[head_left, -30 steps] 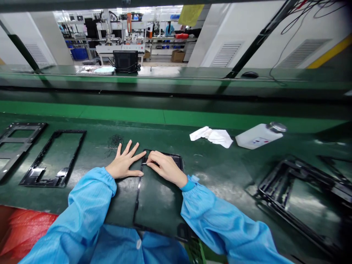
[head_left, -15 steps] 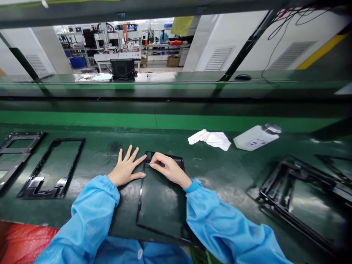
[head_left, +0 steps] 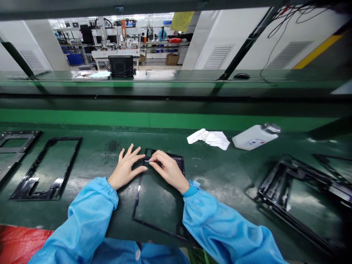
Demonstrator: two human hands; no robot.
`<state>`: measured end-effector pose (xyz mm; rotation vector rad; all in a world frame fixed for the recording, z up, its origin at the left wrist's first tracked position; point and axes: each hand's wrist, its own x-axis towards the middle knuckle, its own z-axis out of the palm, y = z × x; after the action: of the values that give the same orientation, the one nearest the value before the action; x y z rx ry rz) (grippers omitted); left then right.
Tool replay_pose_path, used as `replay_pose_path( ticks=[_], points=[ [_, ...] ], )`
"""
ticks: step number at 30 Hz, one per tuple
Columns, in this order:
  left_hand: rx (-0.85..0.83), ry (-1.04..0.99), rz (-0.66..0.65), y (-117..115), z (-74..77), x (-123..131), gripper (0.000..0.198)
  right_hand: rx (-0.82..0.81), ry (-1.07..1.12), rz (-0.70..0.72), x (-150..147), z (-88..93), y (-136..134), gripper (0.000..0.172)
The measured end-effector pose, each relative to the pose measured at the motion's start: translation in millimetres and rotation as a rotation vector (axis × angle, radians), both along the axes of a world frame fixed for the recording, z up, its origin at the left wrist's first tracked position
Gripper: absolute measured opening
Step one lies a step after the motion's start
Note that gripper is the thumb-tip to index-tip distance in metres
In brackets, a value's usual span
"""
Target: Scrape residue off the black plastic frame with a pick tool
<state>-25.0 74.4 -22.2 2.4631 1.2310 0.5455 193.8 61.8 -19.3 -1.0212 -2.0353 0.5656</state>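
A black rectangular frame (head_left: 137,200) lies flat on the green bench in front of me. My left hand (head_left: 127,168) rests flat beside its far left corner, fingers spread, fingertips touching the frame's edge. My right hand (head_left: 167,170) is pinched on a thin pointed metal tool (head_left: 149,161), whose tip points left at the frame's far left corner. Both arms wear light blue sleeves.
Two more black frames (head_left: 45,168) lie at the left, and a stack of black frames (head_left: 299,192) sits at the right. A crumpled white cloth (head_left: 209,138) and a white bottle (head_left: 254,137) on its side lie beyond. A red bin (head_left: 19,242) is at bottom left.
My left hand's fingers have drawn closer together and nearer the frame's corner. My right hand with the tool has barely shifted.
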Motion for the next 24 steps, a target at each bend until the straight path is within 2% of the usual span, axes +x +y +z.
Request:
replay_pose_path(
  ticks=[3,7,10,13,14,15,17,19,21,24],
  points=[
    [-0.032,-0.118,0.002,-2.9,7.8,4.0,0.029,0.077,-0.085,0.015,-2.4,3.7,-6.0,0.014],
    [0.019,-0.156,0.023,-2.2,17.5,-4.8,0.029,0.119,-0.164,-0.033,0.0,6.1,-7.9,0.015],
    [0.165,-0.077,0.210,4.2,19.0,-23.7,0.031,0.095,-0.186,-0.110,3.7,1.5,-3.6,0.014],
    [0.306,0.049,0.374,8.6,14.6,-37.2,0.028,0.044,-0.227,-0.105,4.3,-6.3,1.3,0.014],
    [0.317,0.081,0.364,8.6,12.2,-37.7,0.031,0.035,-0.239,-0.102,3.6,-8.5,2.3,0.014],
    [0.303,0.110,0.310,7.8,9.6,-36.1,0.042,0.030,-0.247,-0.101,2.8,-10.2,2.8,0.014],
    [0.215,0.160,0.114,5.1,4.3,-28.1,0.071,0.029,-0.258,-0.108,1.3,-11.8,2.8,0.012],
    [0.113,0.198,-0.056,3.3,-0.6,-18.3,0.087,0.024,-0.270,-0.114,0.8,-11.0,2.9,0.011],
    [0.060,0.207,-0.111,3.9,-4.3,-11.6,0.090,0.009,-0.292,-0.105,1.0,-8.9,4.6,0.010],
    [0.038,0.206,-0.118,7.5,-7.0,-9.7,0.087,-0.016,-0.339,-0.079,0.5,-5.8,10.2,0.010]
  ],
)
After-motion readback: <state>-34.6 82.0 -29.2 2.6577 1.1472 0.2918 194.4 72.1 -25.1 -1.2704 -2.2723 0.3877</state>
